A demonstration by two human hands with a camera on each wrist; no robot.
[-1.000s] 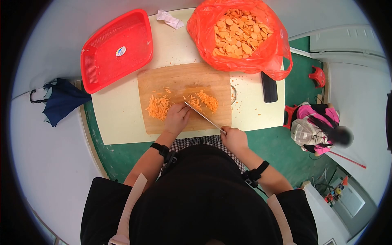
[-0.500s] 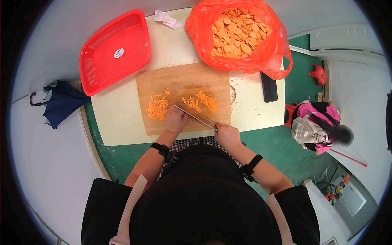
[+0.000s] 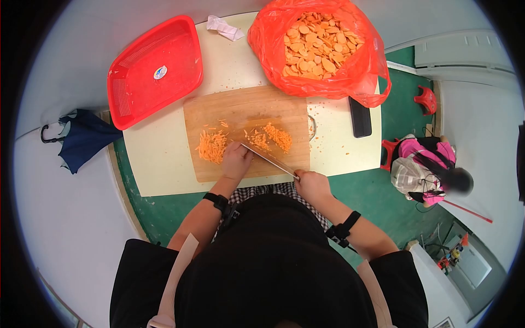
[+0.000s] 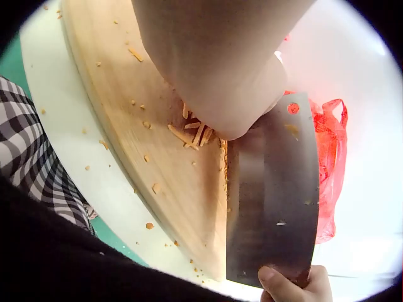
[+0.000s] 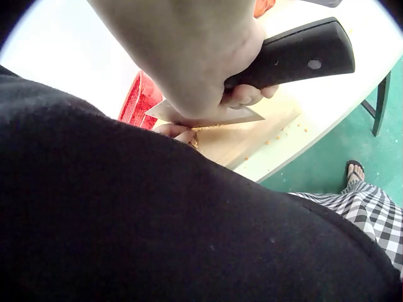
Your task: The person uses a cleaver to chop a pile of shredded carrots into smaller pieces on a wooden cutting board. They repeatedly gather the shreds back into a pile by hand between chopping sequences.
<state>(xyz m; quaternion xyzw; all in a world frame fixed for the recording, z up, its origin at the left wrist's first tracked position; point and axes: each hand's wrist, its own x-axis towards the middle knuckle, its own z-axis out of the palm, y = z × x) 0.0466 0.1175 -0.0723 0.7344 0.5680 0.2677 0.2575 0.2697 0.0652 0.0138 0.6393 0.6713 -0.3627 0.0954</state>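
My right hand [image 3: 313, 187] grips the black handle [image 5: 308, 55] of a cleaver [image 4: 274, 189]. Its wide blade stands on edge over the wooden cutting board [image 3: 229, 104], crossing the front half at a slant. Right beside the blade's far end, my left hand [image 3: 236, 160] holds a small bunch of carrot strips [image 4: 196, 133] down on the board, their ends poking out from under it; its fingertips are mostly hidden. Left of that hand lies a heap of carrot strips [image 3: 210, 146]. Beyond the blade sit finely chopped carrot pieces [image 3: 279, 138].
A red plastic bag [image 3: 268, 44] full of carrot slices [image 3: 322, 46] stands at the back right, a red basket [image 3: 169, 95] at the back left. A black phone [image 3: 360, 117] and crumpled paper [image 3: 225, 27] lie on the table [image 3: 158, 164]. Another person [image 3: 421, 164] sits to the right.
The cleaver and right hand shifted left with the blade face tilted into view, then came back right with the blade upright. The left hand stays by the strips.
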